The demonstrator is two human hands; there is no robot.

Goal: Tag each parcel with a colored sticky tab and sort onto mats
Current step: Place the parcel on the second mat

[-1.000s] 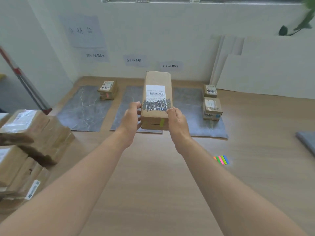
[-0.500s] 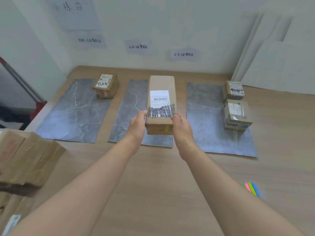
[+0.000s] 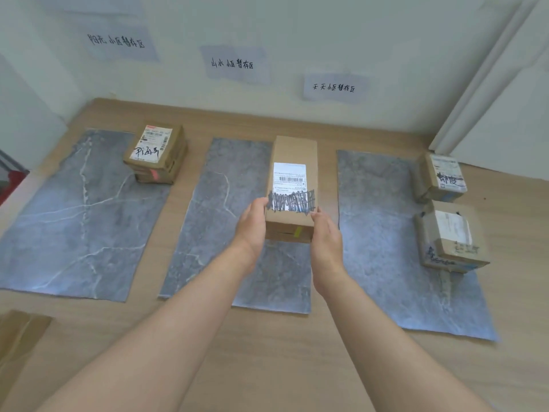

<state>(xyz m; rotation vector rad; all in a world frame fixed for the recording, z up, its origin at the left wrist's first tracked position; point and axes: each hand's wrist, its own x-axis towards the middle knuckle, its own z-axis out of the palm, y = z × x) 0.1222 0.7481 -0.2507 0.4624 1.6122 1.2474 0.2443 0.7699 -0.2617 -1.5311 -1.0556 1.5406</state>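
A long cardboard parcel [image 3: 292,185] with a white label scribbled over in black carries a yellow tab [image 3: 297,232] on its near end. My left hand [image 3: 251,227] grips its left side and my right hand [image 3: 325,236] grips its right side. The parcel is over the far right part of the middle grey mat [image 3: 208,221]; whether it touches the mat I cannot tell. The left mat [image 3: 74,221] bears one parcel [image 3: 156,153] with a pink tab. The right mat [image 3: 383,248] bears two parcels at its right edge, the far one [image 3: 442,176] and the near one [image 3: 451,236].
Three paper signs hang on the wall behind the mats, one [image 3: 237,65] above the middle mat. White boards [image 3: 505,114] lean at the back right. A cardboard parcel's corner [image 3: 17,337] shows at the lower left. Bare wooden floor [image 3: 282,367] lies in front of the mats.
Both hands have carried the long parcel forward and lower over the middle mat. The view has tilted down and closer; the sticky-tab pad and parcel stack have left the frame.
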